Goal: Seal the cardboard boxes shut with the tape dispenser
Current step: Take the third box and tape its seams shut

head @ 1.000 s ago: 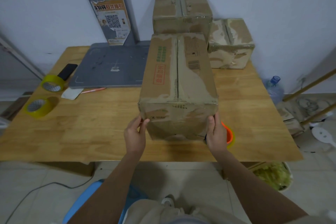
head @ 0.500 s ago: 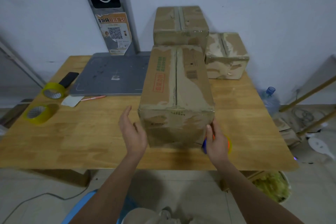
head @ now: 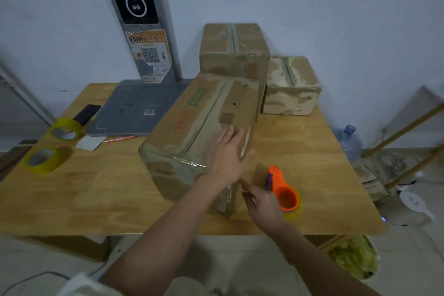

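Head view, left to right from the long cardboard box [head: 201,132]: two tape rolls [head: 48,149] far left on the bench [head: 101,194]; left hand [head: 228,156] flat, fingers straight, on the box top; right hand [head: 262,202] open, empty, just beside the orange tape dispenser [head: 284,193]. Centre seam apparently untaped; two boxes [head: 262,72] behind already sealed.

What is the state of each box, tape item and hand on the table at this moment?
Long cardboard box: flaps closed, lying at an angle.
Tall back box: closed, taped along the seam.
Small right box: closed, taped.
Orange tape dispenser: lying on the table, not held.
Two yellow tape rolls: lying loose at the left edge.
Left hand: open, flat on the long box.
Right hand: open, beside the dispenser.
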